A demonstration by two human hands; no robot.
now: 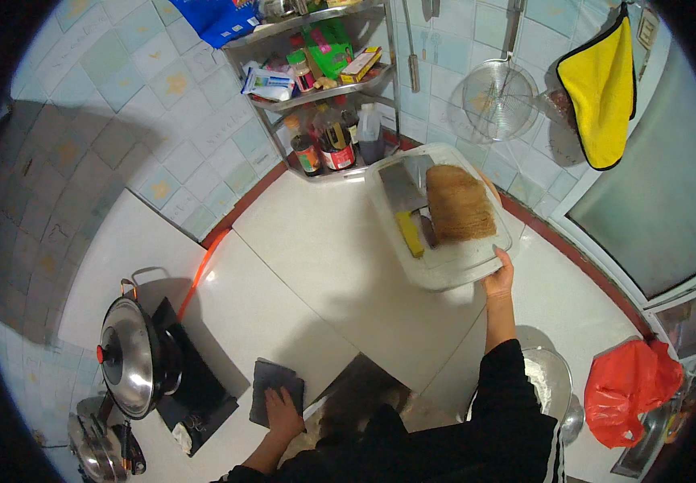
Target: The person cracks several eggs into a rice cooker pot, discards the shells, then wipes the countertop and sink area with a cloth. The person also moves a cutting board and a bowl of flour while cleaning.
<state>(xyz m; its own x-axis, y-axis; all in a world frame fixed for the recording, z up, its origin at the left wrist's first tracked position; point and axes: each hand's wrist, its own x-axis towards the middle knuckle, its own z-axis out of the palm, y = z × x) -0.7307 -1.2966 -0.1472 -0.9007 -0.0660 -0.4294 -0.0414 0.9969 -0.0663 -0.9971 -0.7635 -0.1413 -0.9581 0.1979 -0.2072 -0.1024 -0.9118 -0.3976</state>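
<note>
A folded dark grey cloth lies on the white countertop near its front edge, with my left hand pressed on top of it. At the back right, my right hand grips the near corner of a clear plastic tray. Inside the tray are a brown bristly or fibrous block, a yellow bar-like piece, a small dark item and a flat grey metal blade, perhaps a cleaver. Whether the tray is lifted or rests on the counter, I cannot tell.
A lidded wok sits on a black cooktop at the left. A metal corner rack with bottles and packets stands at the back. On the right are a metal bowl of white powder and a red plastic bag. A strainer hangs above.
</note>
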